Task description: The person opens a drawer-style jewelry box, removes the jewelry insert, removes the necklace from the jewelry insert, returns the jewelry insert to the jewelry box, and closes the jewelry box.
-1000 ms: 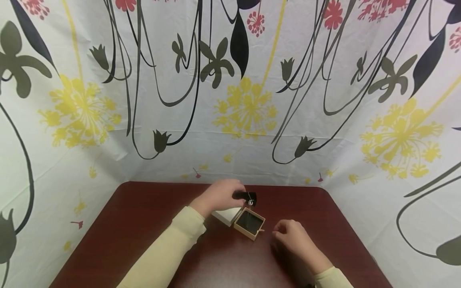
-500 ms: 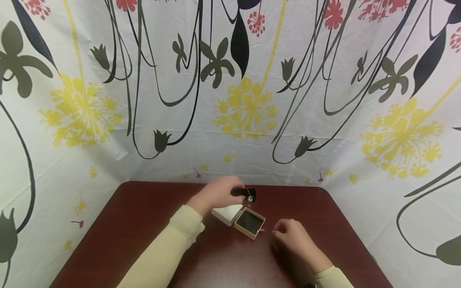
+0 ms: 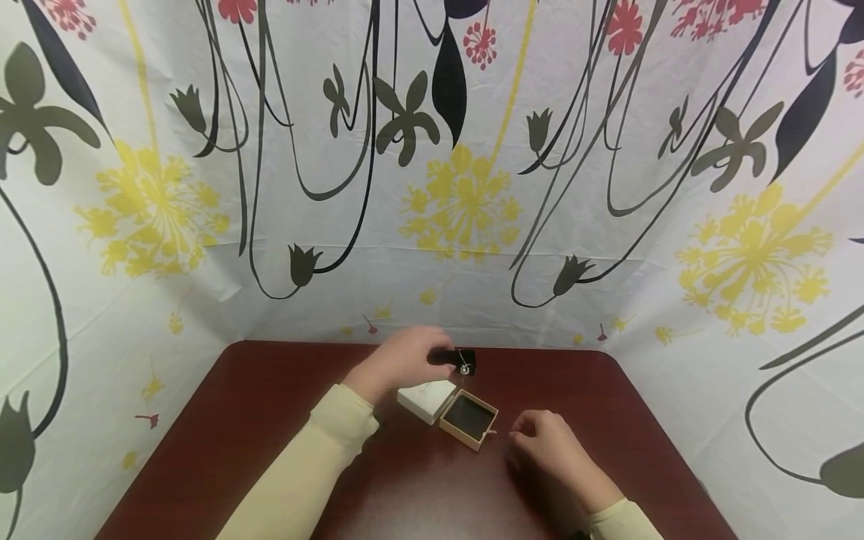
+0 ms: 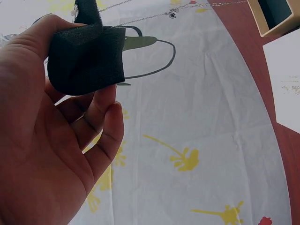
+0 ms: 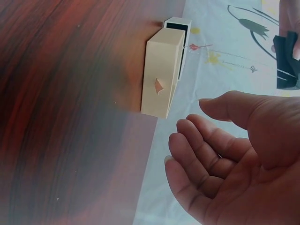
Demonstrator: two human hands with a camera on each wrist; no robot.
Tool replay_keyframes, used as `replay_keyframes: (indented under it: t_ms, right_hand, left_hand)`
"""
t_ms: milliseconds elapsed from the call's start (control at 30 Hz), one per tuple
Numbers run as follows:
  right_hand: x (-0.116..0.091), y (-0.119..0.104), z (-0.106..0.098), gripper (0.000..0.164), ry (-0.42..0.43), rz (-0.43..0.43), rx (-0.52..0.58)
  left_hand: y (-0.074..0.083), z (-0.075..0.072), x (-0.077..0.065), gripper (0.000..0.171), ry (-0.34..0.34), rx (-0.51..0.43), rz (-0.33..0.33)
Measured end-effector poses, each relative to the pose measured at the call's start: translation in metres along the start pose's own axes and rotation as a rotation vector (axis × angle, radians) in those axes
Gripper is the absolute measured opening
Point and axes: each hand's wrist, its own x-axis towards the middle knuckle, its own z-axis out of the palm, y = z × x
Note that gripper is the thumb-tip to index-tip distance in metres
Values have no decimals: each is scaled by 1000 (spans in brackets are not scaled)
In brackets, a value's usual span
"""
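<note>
My left hand (image 3: 403,361) grips a bent black foam jewelry pad (image 4: 86,61) between thumb and fingers, raised over the far part of the table. A silver necklace (image 3: 463,368) with a round pendant hangs on the pad. Its fine chain (image 4: 201,6) stretches off toward the box in the left wrist view. Below that hand lie a tan box tray (image 3: 460,435) with a dark inside and a white box lid (image 3: 427,401) beside it. My right hand (image 3: 550,442), fingers loosely curled and holding nothing, is just right of the tray.
The dark red wooden table (image 3: 405,487) has rounded far corners. A white floral-print curtain (image 3: 378,300) encloses its back and sides. A small ribbon tab (image 5: 158,86) sticks out from the tray's wall on the right hand's side.
My left hand has shifted slightly left and away with the foam pad and necklace, uncovering more of the white lid. My right hand and the box stay put.
</note>
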Motion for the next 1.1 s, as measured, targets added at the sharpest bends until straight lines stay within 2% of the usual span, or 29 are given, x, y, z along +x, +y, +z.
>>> replay_keyframes:
  t_ms: [467,700,1100]
  right_hand:
    - [1,-9,-3,14,7,-50,-10]
    - [2,-18,-5,11,-12,-48,15]
    - [4,-35,-8,10,-4,-100,19]
  left_hand:
    - [2,-11,-8,26,6,-39,5]
    - [2,-17,-15,24,12,-72,7]
    - [5,-26,-26,25,33,-54,31]
